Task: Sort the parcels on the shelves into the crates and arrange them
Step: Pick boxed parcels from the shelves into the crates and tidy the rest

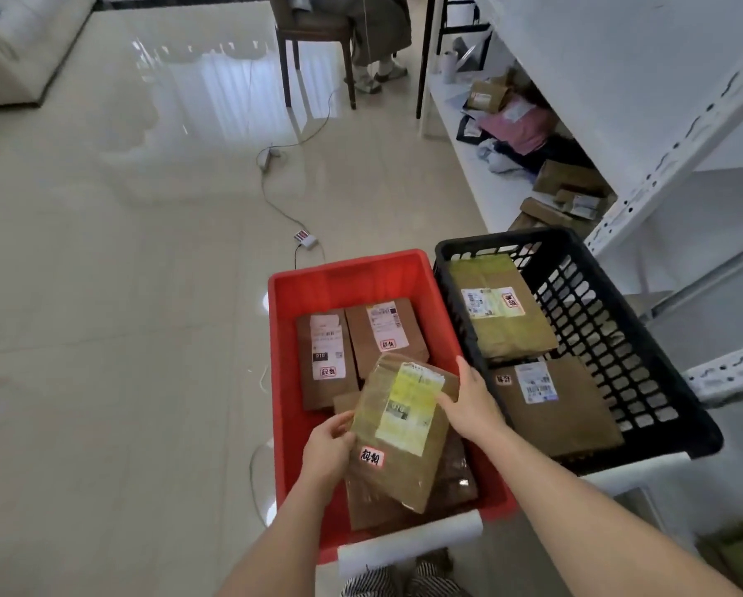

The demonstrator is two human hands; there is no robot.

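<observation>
Both hands on one parcel [404,428] over the red crate's [348,277] near end. Left hand [328,445] gripping its left edge, right hand [468,402] (fingers straight) pressing the label.

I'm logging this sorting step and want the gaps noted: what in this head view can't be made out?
- Parcels low in the red crate: mostly covered by the held parcel that the left hand and right hand handle.
- Label print on every parcel: too small and blurred.
- Shelf parcels: a heaped pile, partly hidden by the shelf board above; count unclear.
- Black crate: what lies beneath its two visible parcels is hidden.
</observation>
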